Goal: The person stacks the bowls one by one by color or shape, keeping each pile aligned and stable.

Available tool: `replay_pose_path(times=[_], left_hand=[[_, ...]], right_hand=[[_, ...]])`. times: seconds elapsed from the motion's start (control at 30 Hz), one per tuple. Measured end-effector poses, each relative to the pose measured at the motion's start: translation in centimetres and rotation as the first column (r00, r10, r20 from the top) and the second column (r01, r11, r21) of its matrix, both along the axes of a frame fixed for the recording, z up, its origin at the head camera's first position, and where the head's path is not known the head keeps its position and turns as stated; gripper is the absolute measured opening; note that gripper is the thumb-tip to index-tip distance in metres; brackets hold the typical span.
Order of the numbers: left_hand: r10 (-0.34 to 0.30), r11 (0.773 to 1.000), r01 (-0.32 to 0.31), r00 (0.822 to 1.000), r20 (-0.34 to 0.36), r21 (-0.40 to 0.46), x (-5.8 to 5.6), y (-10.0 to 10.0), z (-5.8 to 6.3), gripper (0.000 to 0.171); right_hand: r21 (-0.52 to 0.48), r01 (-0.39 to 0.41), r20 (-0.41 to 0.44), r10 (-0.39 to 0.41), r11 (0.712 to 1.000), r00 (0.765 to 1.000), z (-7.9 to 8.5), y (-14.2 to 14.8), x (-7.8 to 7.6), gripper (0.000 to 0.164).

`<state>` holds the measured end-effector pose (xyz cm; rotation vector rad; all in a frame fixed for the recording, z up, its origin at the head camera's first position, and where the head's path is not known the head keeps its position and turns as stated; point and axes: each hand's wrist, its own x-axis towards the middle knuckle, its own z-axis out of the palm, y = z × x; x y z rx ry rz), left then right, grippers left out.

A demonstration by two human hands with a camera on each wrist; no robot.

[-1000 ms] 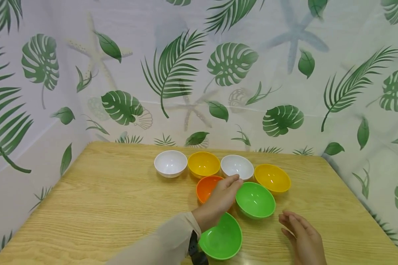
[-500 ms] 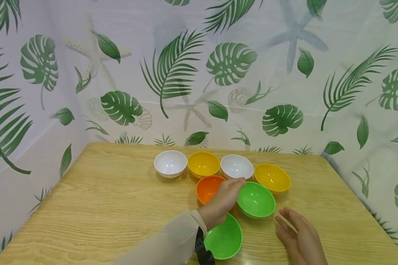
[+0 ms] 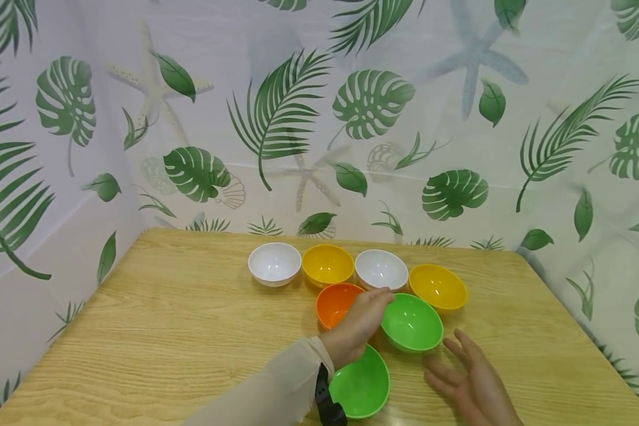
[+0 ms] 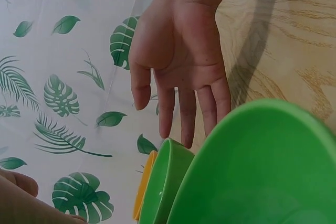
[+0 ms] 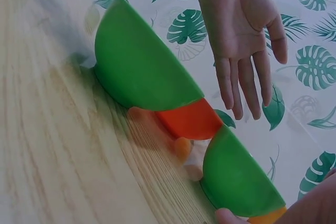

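Over the orange bowl point(image 3: 334, 303) is my left hand point(image 3: 359, 325), fingers straight and together, fingertips at the left rim of the farther green bowl point(image 3: 412, 324). Its wrist partly hides the nearer green bowl point(image 3: 361, 387). To the right of the farther green bowl, my right hand point(image 3: 474, 378) has its fingers spread, near that bowl's rim; contact cannot be told. The left wrist view shows the right hand point(image 4: 184, 61) palm on, with nothing in it. In the right wrist view, the left hand point(image 5: 239, 45) hangs above the bowls with straight fingers.
A back row on the wooden table point(image 3: 191, 331) holds a white bowl point(image 3: 274, 266), a yellow bowl point(image 3: 327, 266), a second white bowl point(image 3: 380, 269) and a second yellow bowl point(image 3: 438, 288). A leaf-patterned cloth point(image 3: 207, 118) hangs behind and beside the table.
My right hand has shifted left towards the farther green bowl, its fingers spreading apart. The left hand has slid slightly right and nearer. All bowls stay in place.
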<state>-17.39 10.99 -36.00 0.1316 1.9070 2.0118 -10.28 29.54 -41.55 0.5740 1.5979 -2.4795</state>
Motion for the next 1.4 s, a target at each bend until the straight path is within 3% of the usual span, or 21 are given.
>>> replay_pose_path(times=[0.6, 0.77, 1.4], left_hand=[[-0.025, 1.0, 0.025, 1.0, -0.008, 0.0, 0.0, 0.1, -0.4, 0.044], [-0.038, 0.999, 0.038, 0.999, -0.008, -0.007, 0.0, 0.0, -0.4, 0.045], [-0.05, 0.999, 0.05, 0.999, 0.01, 0.021, -0.3, -0.4, -1.0, 0.045]], right_hand=[[-0.052, -0.059, -0.034, 0.057, 0.997, 0.998, -0.4, -1.1, -1.8, 0.06], [-0.102, -0.067, -0.035, 0.063, 0.993, 0.997, -0.8, -1.3, -2.1, 0.06], [-0.144, -0.057, -0.051, 0.05, 0.988, 0.997, -1.2, -1.0, -2.3, 0.056]])
